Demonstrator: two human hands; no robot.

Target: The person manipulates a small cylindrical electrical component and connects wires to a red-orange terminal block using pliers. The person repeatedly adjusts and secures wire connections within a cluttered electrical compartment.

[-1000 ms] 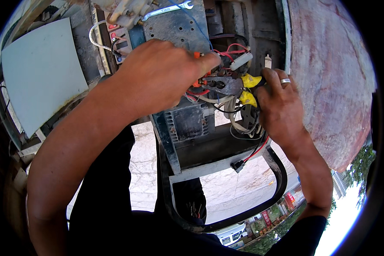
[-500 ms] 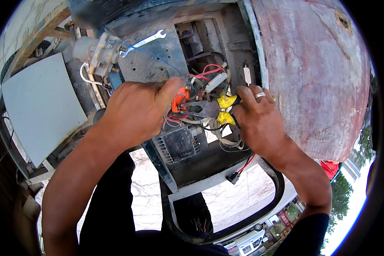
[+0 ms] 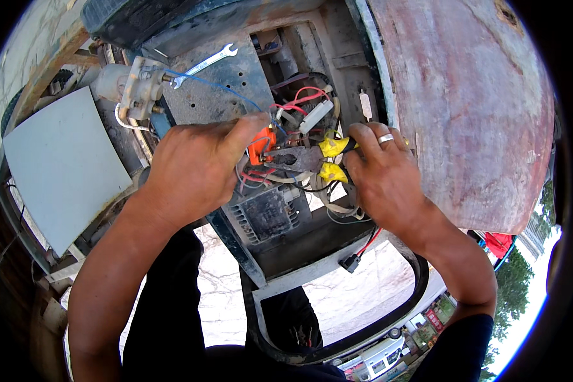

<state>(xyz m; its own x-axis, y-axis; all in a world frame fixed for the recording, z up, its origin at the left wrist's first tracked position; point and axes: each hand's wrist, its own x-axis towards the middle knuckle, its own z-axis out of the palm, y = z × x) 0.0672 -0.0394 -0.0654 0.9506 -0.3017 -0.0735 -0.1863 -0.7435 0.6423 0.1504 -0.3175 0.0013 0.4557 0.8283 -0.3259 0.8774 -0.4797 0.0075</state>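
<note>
My right hand (image 3: 388, 172) is closed round the yellow-and-black handles of a pair of pliers (image 3: 296, 159). The pliers' jaws point left and meet the side of a small orange electrical part (image 3: 260, 148) with metal terminals. My left hand (image 3: 197, 162) grips that orange part from the left, thumb along its top; the fingers underneath are hidden. Red wires (image 3: 305, 99), a blue wire (image 3: 226, 88) and grey cables crowd around it. A white connector (image 3: 316, 116) lies among the wires just above the pliers. Whether the jaws clamp a terminal is hard to make out.
An open-ended wrench (image 3: 204, 65) lies on the dusty metal plate (image 3: 213, 102) beyond my hands. A finned metal box (image 3: 265, 213) sits below the wires. A loose black plug (image 3: 349, 262) hangs nearer me. On the right is a worn reddish panel (image 3: 465, 114), on the left a pale panel (image 3: 63, 165).
The view has shifted slightly. Both hands keep their grips, and the pliers stay against the orange part with their handles slightly closer to my left hand.
</note>
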